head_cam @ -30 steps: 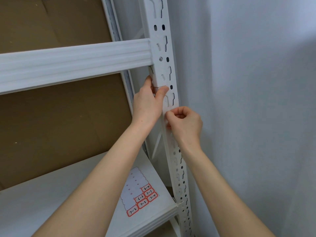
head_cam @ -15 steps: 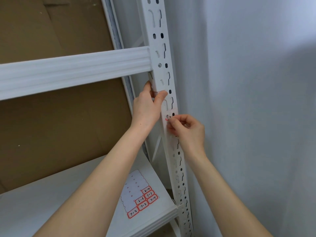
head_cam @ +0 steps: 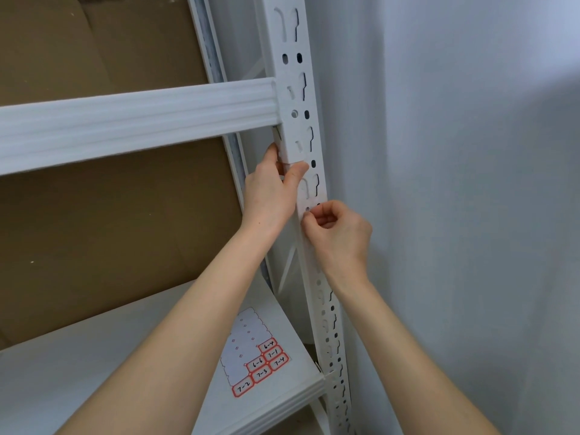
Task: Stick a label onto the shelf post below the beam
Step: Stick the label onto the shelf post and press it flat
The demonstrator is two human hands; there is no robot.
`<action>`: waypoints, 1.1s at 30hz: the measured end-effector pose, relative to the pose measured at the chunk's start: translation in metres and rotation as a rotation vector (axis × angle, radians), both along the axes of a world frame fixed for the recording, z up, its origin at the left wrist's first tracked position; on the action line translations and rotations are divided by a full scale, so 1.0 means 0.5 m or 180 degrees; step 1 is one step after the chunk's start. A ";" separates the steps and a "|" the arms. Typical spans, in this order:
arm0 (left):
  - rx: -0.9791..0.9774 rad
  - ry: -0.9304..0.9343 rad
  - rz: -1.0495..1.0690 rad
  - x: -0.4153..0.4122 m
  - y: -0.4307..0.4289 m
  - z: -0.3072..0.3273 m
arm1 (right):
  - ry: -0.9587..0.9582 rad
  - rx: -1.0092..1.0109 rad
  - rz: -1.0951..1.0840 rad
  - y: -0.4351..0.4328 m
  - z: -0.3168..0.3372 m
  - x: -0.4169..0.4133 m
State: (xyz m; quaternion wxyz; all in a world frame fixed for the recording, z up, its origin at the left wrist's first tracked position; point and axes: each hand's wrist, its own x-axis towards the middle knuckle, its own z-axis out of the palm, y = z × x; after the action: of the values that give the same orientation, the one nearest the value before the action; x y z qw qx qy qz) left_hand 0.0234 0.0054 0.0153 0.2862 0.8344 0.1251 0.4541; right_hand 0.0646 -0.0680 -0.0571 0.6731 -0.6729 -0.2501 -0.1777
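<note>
The white slotted shelf post (head_cam: 290, 36) rises up the middle, with the white beam (head_cam: 141, 120) hooked onto it from the left. My left hand (head_cam: 270, 196) grips the post just under the beam's bracket, thumb across the front face and fingers behind. My right hand (head_cam: 339, 233) is a little lower, its fingers curled. Thumb and forefinger pinch together against the post's front, next to a round hole. The label they pinch is almost wholly hidden by the fingertips.
A label sheet (head_cam: 251, 356) with several red-bordered numbered stickers lies on the lower white shelf (head_cam: 94, 372). Brown cardboard (head_cam: 110, 230) backs the rack on the left. A pale wall (head_cam: 455, 183) stands close to the right of the post.
The view has tilted, so the beam sits lower in the picture. Both hands keep their places on the post. The right fingertips have shifted only slightly along the post's front.
</note>
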 end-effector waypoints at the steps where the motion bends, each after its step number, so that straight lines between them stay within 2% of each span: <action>1: 0.0005 -0.0002 0.0005 0.000 0.000 0.000 | -0.0054 -0.0058 -0.0041 0.002 -0.001 0.001; 15: -0.0069 0.0013 0.0033 -0.002 -0.004 0.000 | -0.0573 -0.0189 -0.0365 0.016 -0.017 0.007; 18: -0.0078 0.0029 0.0017 -0.004 -0.005 0.000 | -0.0406 -0.0313 -0.0143 0.000 -0.016 0.015; 23: -0.0018 0.0043 0.0044 -0.003 -0.006 0.001 | 0.0070 0.0209 0.0439 -0.022 -0.025 0.023; 33: -0.0011 0.0054 0.0009 -0.002 -0.004 -0.001 | -0.0387 -0.0279 0.0096 -0.020 -0.010 0.028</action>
State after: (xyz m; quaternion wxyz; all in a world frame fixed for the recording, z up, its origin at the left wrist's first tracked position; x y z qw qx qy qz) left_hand 0.0224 0.0032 0.0149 0.2859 0.8376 0.1295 0.4471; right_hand 0.0787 -0.0779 -0.0619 0.6292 -0.6859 -0.3082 -0.1969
